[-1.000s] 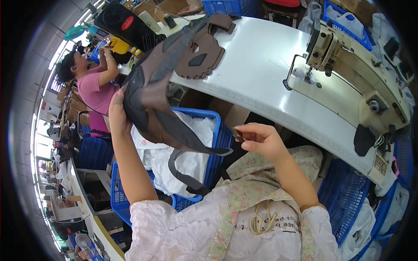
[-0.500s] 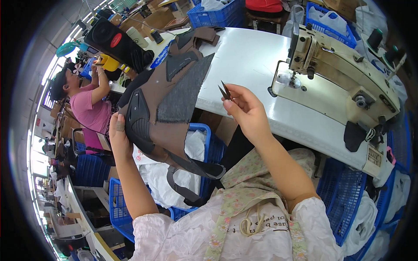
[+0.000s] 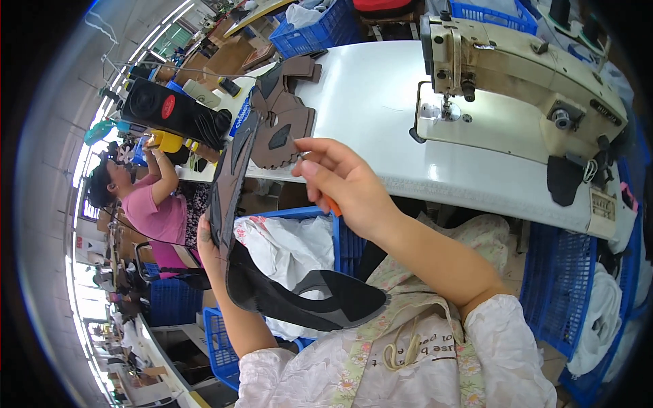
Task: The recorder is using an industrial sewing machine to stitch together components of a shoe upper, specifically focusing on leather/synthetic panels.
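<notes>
head view. the left hand (image 3: 207, 248) was raised beside the knees, its fingers clamped on the edge of a dark stitched shoe upper (image 3: 235, 197), which stood on edge between the hand and the table. held that way, the piece showed its seam line to the eyes, while a long curved strap-like part (image 3: 306, 306) drooped free over the lap. the right hand (image 3: 343, 187) hovered just beside the upper's top end, fingers pinched around a small orange-handled tool (image 3: 331, 204), probably a thread snip; its tip was too small to make out. the pinch suggested fine trimming work, with the piece steadied by one hand and approached by the other.

on the white sewing table (image 3: 381, 109), a stack of brown cut pieces (image 3: 282, 119) lay near the left end, within reach. the cream industrial sewing machine (image 3: 517, 75) stood to the right, well apart from both hands. a blue crate (image 3: 340, 234) lined with a white bag sat under the table edge beside the person's legs, placed to catch finished or waiting parts.

the room was a workshop: more blue crates at the far side, a black speaker (image 3: 170, 112) on a neighbouring bench, bright windows along the left wall. another person in a pink top (image 3: 160, 214) worked at the next bench.
</notes>
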